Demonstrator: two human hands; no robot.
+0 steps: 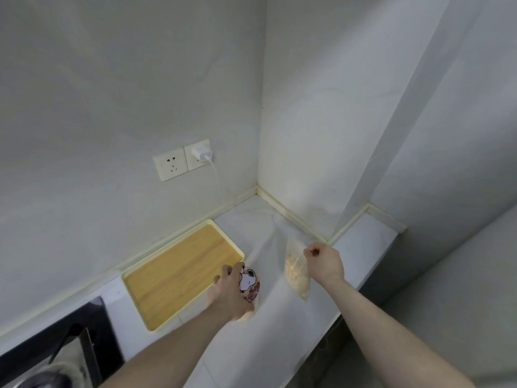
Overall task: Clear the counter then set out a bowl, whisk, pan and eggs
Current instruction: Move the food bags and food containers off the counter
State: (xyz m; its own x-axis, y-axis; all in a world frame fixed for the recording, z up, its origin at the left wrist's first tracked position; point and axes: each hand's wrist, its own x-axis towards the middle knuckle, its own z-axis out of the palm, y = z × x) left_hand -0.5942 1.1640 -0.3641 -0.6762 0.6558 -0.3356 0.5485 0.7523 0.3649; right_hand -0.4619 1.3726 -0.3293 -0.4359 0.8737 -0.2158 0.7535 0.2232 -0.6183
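My left hand (228, 292) grips a round white item with a cartoon dog print (249, 284), just right of a wood-bottomed tray (179, 270) with a pale yellow rim on the white counter (279, 340). Part of the printed item is hidden under my palm. My right hand (326, 261) pinches the top of a clear plastic bag (298, 273) holding pale yellow crumbs, and the bag hangs just above the counter near the wall corner. No bowl, whisk, pan or eggs can be seen.
A double wall socket (170, 165) holds a white charger (202, 152) whose cable drops to the counter corner. A black hob (56, 340) and a blurred dark object lie at the lower left. The counter's front edge runs down the right side.
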